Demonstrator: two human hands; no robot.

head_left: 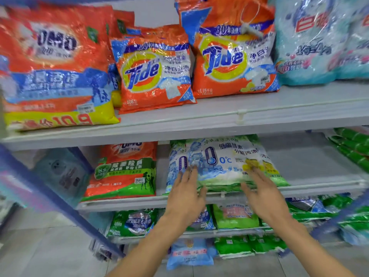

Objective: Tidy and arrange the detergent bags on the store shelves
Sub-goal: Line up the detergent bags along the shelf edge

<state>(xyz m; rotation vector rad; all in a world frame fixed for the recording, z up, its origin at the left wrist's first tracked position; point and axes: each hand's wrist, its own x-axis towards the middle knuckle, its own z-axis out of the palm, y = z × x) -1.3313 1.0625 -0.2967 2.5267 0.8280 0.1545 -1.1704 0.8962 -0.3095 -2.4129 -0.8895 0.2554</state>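
Observation:
A white, blue and green detergent bag (223, 158) marked 0°C leans on the middle shelf (319, 188). My left hand (185, 196) reaches to its lower left with fingers straight, fingertips at the bag's face. My right hand (263, 194) is spread open at the bag's lower right, fingertips on or just off it. Neither hand grips anything. Left of this bag stands an orange and green OMO bag (123, 170). The top shelf (219, 116) carries a big orange OMO bag (54, 66), two Tide bags (155, 72) (233, 54) and a pale blue bag (319, 41).
Green bags (353, 144) lie at the middle shelf's far right, with a bare stretch of shelf between them and the 0°C bag. Lower shelves hold several green and blue bags (131, 222). A blue upright frame (50, 194) slants at the left. Grey floor tiles lie below.

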